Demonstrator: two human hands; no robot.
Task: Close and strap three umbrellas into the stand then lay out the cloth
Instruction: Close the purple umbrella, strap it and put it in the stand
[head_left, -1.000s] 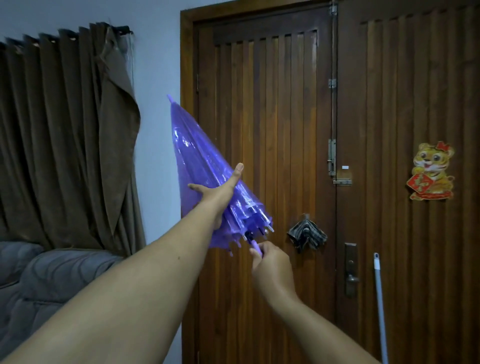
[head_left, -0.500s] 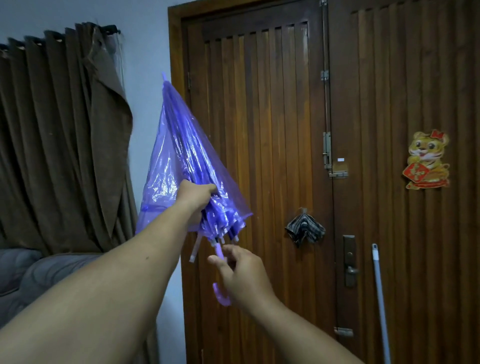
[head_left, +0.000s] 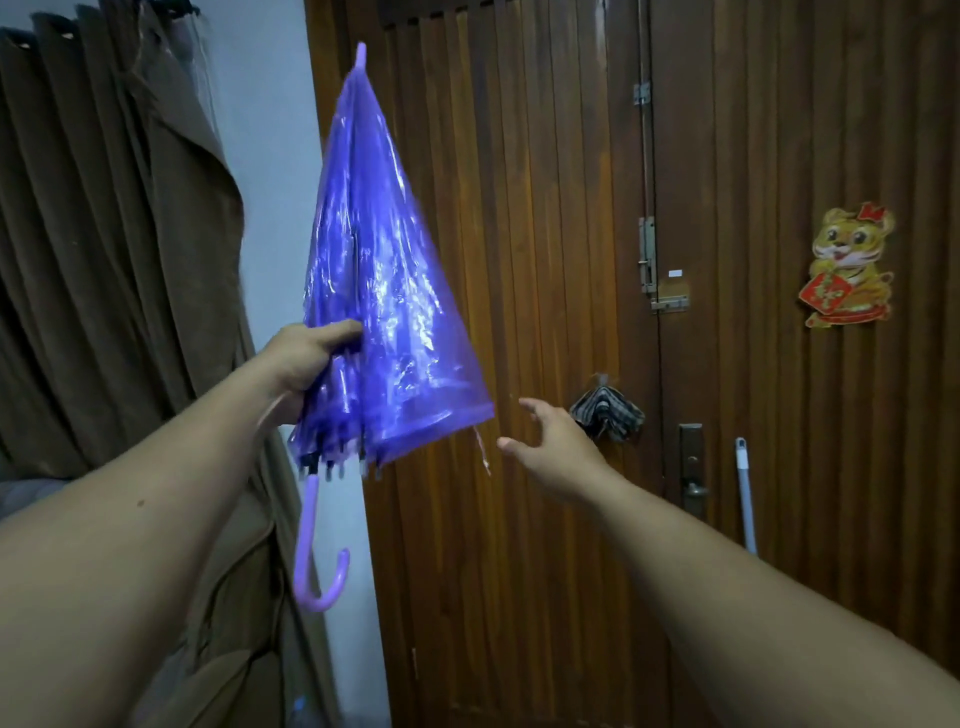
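Right hand (head_left: 558, 447) off handle (head_left: 317, 556) now.

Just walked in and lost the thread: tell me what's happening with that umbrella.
A person is holding a folded purple umbrella upright, tip up, in front of a wooden door. The left hand grips the gathered canopy low down, with the hooked handle hanging below. The right hand is open and reaching toward the loose canopy edge, where a thin strap dangles. The umbrella is not yet strapped.

Dim, even indoor light. Glare streaks on purple umbrella (head_left: 382, 291) plastic. Motion blur along its lower edge. Wide-angle bowing near door (head_left: 545, 312) edges.
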